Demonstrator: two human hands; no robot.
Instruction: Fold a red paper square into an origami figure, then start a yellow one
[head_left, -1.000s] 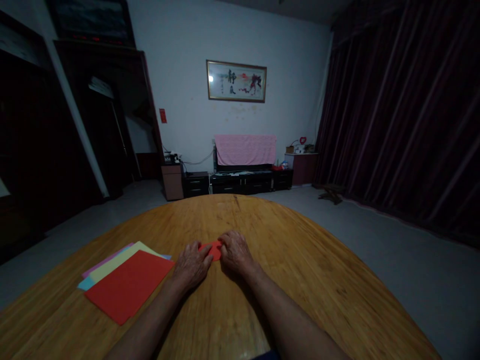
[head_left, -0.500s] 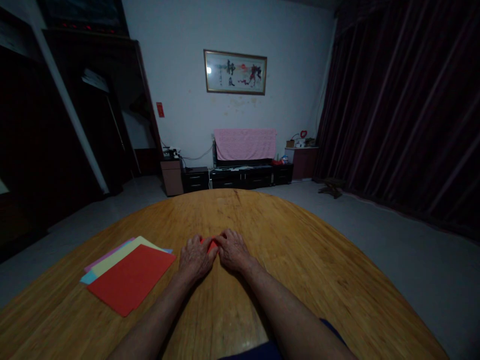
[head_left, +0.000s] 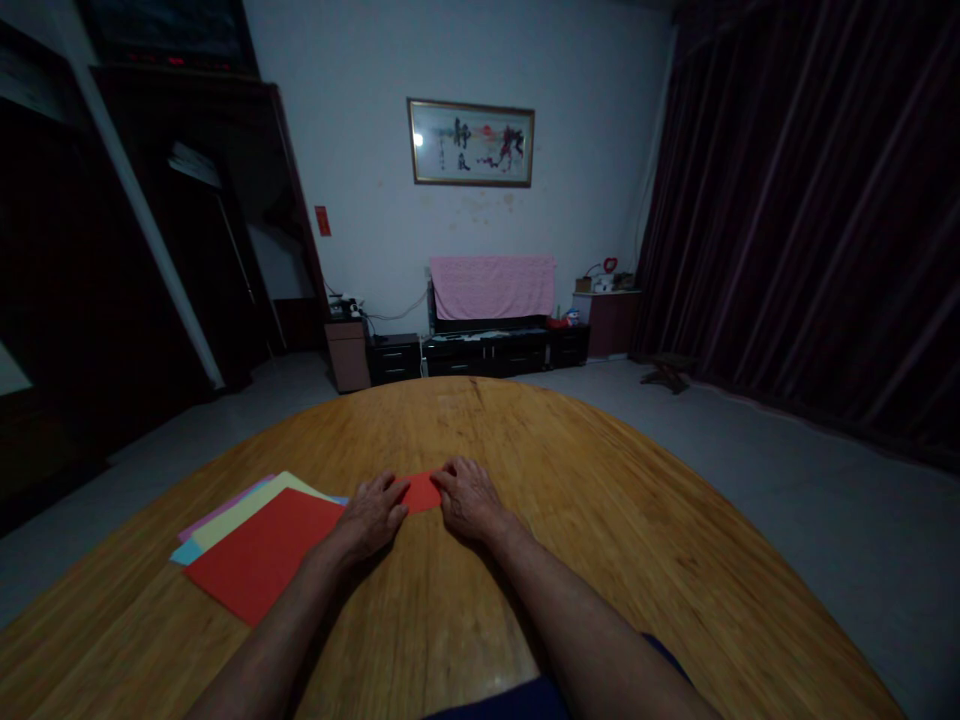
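A small folded piece of red paper [head_left: 421,492] lies flat on the round wooden table [head_left: 600,540] between my two hands. My left hand [head_left: 373,518] rests palm down at its left edge, fingertips touching the paper. My right hand [head_left: 466,498] rests at its right edge, fingers bent down onto the paper's side. To the left lies a stack of coloured paper sheets [head_left: 259,545] with a red sheet on top and yellow, pink and blue sheets beneath.
The room beyond is dim. A low dark TV cabinet [head_left: 484,355] with a pink cloth [head_left: 491,285] over the screen stands against the far wall under a framed picture [head_left: 471,142]. Dark curtains [head_left: 810,220] cover the right side.
My left hand has slid left off the small red paper, so more of it shows lying flat. The right hand has stayed at its right edge.
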